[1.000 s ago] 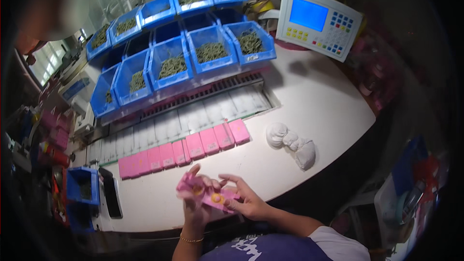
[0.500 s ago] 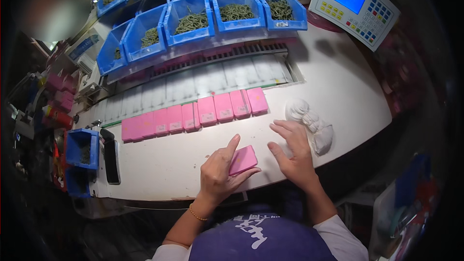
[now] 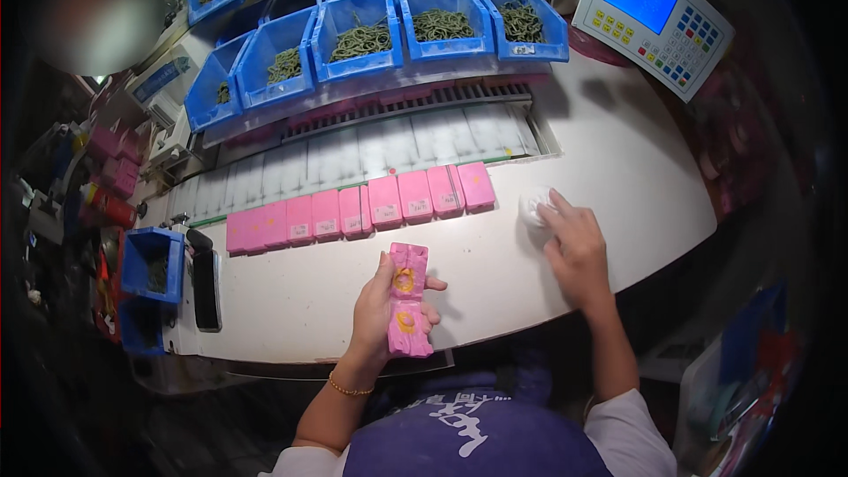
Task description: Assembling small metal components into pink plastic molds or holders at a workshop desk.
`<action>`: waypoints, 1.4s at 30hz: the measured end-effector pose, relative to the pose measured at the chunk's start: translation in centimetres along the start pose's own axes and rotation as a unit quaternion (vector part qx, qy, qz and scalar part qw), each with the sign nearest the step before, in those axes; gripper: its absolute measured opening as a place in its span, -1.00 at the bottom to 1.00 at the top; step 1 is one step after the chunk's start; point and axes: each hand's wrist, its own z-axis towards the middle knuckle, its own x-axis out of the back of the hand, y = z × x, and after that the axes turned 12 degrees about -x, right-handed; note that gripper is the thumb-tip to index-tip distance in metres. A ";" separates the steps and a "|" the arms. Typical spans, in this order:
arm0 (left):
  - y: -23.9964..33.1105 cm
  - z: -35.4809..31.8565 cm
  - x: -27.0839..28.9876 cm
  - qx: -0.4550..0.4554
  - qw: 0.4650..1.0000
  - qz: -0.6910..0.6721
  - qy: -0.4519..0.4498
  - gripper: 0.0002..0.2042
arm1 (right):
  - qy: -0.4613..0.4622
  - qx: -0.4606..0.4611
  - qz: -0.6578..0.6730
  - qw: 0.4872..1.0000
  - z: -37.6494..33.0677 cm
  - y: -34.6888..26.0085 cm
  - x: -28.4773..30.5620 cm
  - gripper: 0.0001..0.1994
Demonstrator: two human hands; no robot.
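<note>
Pink mould (image 3: 408, 300), opened flat with two yellow rings in its cavities, sits at lower centre in the left hand (image 3: 382, 322), grip closed around its long edges. It looks rubbery, light and bendable, best held by the sides. Right hand (image 3: 576, 247) presses loosely on white cloth (image 3: 533, 206) on the worktop (image 3: 291, 300).

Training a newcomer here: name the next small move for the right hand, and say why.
Probably lift the white cloth toward the pink mould: the right hand rests on it, while the left hand holds the mould open, yellow rings facing up.
</note>
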 end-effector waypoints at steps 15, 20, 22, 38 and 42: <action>-0.8 -0.2 -0.7 -0.056 0.987 0.148 -0.002 -0.44 | -0.071 0.249 0.176 0.950 -3.0 -8.8 -1.6 -0.53; -0.4 0.2 -1.0 -0.116 0.985 0.123 0.018 -0.48 | -0.105 0.158 0.273 0.943 -2.6 -8.5 0.4 -0.43; -1.3 0.1 -1.9 -0.157 0.975 0.156 0.019 -0.49 | -0.142 0.127 0.305 0.933 -3.6 -8.9 0.3 -0.42; -1.0 1.3 1.2 0.044 0.999 -0.030 0.001 -0.40 | -0.075 -0.026 0.153 0.985 -2.2 -5.5 0.5 -0.65; -1.1 0.4 -0.6 0.021 1.000 0.011 -0.018 -0.39 | -0.168 -0.165 0.332 0.913 -2.2 -7.8 -2.0 -0.63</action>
